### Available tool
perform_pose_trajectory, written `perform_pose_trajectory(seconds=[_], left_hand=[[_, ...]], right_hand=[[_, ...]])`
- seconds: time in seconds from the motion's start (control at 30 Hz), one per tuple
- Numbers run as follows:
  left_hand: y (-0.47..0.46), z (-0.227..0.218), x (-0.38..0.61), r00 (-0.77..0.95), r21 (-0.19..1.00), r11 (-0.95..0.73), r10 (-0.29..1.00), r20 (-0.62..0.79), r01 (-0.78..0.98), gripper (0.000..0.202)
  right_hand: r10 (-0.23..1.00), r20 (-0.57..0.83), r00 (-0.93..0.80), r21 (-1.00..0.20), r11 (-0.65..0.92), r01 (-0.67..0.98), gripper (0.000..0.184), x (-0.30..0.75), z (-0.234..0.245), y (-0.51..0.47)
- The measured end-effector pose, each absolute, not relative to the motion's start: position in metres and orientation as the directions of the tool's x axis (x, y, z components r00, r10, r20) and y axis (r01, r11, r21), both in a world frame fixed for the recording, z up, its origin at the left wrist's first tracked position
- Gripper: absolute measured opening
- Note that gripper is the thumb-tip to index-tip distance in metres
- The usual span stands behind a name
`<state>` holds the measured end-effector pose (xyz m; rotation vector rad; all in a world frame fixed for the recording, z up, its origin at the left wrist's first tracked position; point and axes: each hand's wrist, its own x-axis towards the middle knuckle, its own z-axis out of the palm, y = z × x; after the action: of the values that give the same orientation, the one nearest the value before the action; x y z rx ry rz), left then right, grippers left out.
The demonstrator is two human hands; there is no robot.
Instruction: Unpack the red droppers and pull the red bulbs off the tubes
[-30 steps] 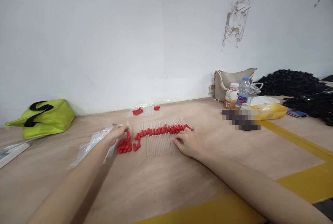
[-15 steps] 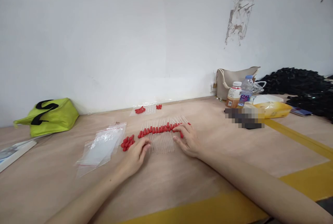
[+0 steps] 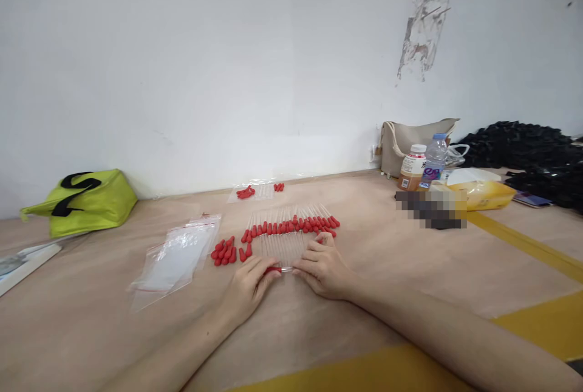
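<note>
My left hand [image 3: 249,287] pinches a red rubber dropper bulb [image 3: 273,269]. Opposite it, my right hand [image 3: 327,267] grips a thin clear dropper tube [image 3: 286,270], whose end meets the bulb; how far it sits inside is hidden by the fingers. Just beyond both hands lies a row of bare clear tubes [image 3: 280,247]. Past those, several droppers with red bulbs [image 3: 285,225] form a line, their tubes pointing toward the wall. Left of the tubes are a small pile of loose red bulbs [image 3: 223,251] and two separate bulbs [image 3: 245,253] near my left fingers.
Clear zip bags [image 3: 182,258] lie flat at left, with a lime-green bag [image 3: 95,203] behind. Near the wall rests a clear packet [image 3: 262,191] with red bulbs. Bottles [image 3: 412,167], a beige bag [image 3: 392,137], a yellow tissue pack [image 3: 487,194] and a black heap [image 3: 514,143] stand right.
Both hands have come closer together and nearer to me. My left hand now has a red bulb, and my right hand has left the dropper row and holds a tube against it.
</note>
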<state>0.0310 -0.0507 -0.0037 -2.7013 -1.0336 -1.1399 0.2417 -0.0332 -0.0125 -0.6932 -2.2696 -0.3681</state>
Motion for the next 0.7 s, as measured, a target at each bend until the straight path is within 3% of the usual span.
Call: perform_pose_trajectory(seconds=[0.2, 0.5, 0.7], left_hand=[[-0.053, -0.003, 0.026, 0.596, 0.114, -0.81, 0.511, 0.619, 0.575, 0.01], [-0.057, -0.003, 0.026, 0.629, 0.067, -0.805, 0.509, 0.588, 0.59, 0.017], [-0.058, 0.003, 0.007, 0.501, 0.093, -0.727, 0.554, 0.665, 0.68, 0.015]], right_hand=[[0.349, 0.695, -0.629, 0.056, 0.845, 0.531, 0.017, 0.251, -0.01, -0.037], [0.361, 0.667, -0.651, 0.037, 0.857, 0.513, 0.02, 0.254, -0.008, -0.039], [0.496, 0.71, -0.5, -0.084, 0.764, 0.639, 0.025, 0.274, -0.002, -0.026]])
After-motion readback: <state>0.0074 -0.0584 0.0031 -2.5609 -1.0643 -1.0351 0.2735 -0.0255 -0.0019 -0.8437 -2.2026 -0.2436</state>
